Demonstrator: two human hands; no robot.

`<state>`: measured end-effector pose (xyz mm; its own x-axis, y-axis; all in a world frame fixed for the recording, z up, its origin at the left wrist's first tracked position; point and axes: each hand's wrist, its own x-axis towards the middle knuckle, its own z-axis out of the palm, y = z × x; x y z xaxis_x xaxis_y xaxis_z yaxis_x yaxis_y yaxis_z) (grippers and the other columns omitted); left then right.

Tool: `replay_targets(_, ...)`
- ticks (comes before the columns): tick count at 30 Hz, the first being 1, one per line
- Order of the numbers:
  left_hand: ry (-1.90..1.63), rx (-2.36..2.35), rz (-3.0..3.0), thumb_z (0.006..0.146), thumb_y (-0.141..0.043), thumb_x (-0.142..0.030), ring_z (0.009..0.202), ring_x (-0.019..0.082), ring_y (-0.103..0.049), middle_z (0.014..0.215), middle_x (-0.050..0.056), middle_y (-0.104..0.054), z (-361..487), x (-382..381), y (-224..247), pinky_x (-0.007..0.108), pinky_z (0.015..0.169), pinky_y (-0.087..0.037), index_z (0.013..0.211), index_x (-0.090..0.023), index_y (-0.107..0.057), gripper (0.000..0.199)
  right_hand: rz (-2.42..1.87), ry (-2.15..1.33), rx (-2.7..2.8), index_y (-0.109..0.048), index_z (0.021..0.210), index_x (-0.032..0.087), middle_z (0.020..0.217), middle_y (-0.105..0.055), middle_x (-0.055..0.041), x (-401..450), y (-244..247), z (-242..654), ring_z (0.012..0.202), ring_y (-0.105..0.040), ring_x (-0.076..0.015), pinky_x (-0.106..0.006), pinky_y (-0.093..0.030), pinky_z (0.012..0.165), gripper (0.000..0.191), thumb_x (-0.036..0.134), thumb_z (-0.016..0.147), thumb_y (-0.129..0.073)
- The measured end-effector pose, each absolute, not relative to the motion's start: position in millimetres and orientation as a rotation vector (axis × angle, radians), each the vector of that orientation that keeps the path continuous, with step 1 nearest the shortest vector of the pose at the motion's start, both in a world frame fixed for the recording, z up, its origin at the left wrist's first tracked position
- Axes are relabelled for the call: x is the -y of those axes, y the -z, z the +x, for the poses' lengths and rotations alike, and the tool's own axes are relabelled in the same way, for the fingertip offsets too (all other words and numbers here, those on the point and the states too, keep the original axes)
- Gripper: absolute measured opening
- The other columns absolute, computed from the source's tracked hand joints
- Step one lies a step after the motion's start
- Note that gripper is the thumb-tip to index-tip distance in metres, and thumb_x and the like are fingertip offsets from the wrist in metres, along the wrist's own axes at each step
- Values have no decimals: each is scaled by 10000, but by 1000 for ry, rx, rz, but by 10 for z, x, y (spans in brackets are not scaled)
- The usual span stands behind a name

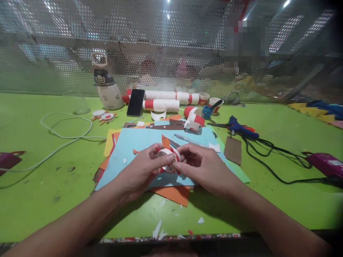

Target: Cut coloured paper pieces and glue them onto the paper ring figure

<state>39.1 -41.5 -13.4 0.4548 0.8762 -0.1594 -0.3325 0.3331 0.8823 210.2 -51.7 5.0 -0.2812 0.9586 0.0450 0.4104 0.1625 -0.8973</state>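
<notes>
My left hand (144, 162) and my right hand (199, 162) come together over a light blue paper sheet (120, 160). Between them they hold a small round paper craft (168, 164), white with red edges and an orange pointed piece standing up on it. My left thumb lies across its front, and my right thumb and fingers pinch its right side. Behind the craft, scissors (174, 142) show in part. A pen (189, 140) lies on the blue sheet beyond my right hand. Part of the craft is hidden by my fingers.
At the back are stacked paper cups (160, 105), a phone (135, 102) and a white jug (107, 89). To the right lie a blue glue gun (241, 129) with its black cord and a purple box (325, 164). A white cable (64, 137) loops at left.
</notes>
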Motion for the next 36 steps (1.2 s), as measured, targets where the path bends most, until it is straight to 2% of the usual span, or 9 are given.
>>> replay_targets(3,-885,-732,878,785,-703,-246,702,116,-548,775,7,-609,368,406,145,262,704,-412,860,-159,-547,194,-1271,-1084,1751,-642,984,159,855,-653,-45,455,-57,2194,703,-581,-142,-266,-492,596,255,346,811,-636)
replay_targets(8,-886,-772,868,779,-708,-270,709,112,-535,784,1,-596,362,397,170,252,685,-401,874,-162,-554,210,-1205,-1058,1730,-665,875,163,821,-671,-32,408,-73,2271,683,-592,-134,-239,-481,562,167,312,851,-595)
replay_targets(12,-883,-791,887,758,-729,-258,701,110,-529,777,-7,-588,398,401,166,249,673,-398,851,-164,-543,228,-1136,-946,1796,-672,848,160,827,-675,-23,434,-69,2203,755,-609,-133,-261,-491,704,122,234,862,-576)
replay_targets(14,-876,-782,912,763,-724,-257,688,107,-523,753,-15,-578,415,410,164,246,667,-396,835,-167,-527,229,-1113,-897,1822,-676,855,158,834,-671,-24,442,-72,2162,764,-605,-130,-265,-488,725,127,225,867,-570)
replay_targets(19,-844,-827,1079,787,-697,-303,678,117,-524,716,-25,-580,423,437,186,255,661,-381,845,-184,-515,225,-1193,-799,1853,-673,755,159,748,-658,-15,441,-89,2121,685,-576,-130,-261,-469,642,117,239,824,-622)
replay_targets(23,-830,-905,1202,761,-716,-356,696,139,-553,712,-12,-615,423,443,184,265,662,-378,841,-192,-525,264,-1193,-735,1867,-654,685,163,690,-639,8,456,-83,2130,641,-551,-113,-238,-440,604,142,179,818,-604)
replay_targets(28,-847,-958,1216,723,-742,-359,701,154,-570,721,-6,-622,442,450,144,282,671,-388,840,-200,-527,291,-1197,-619,1868,-647,669,164,673,-640,4,482,-65,2126,632,-554,-116,-242,-432,601,152,140,810,-597)
replay_targets(36,-839,-938,1196,760,-711,-354,699,133,-546,733,-26,-585,434,461,152,276,678,-393,873,-213,-495,282,-1172,-624,1874,-637,671,150,670,-623,-9,493,-55,2108,633,-545,-124,-260,-432,611,165,120,821,-577)
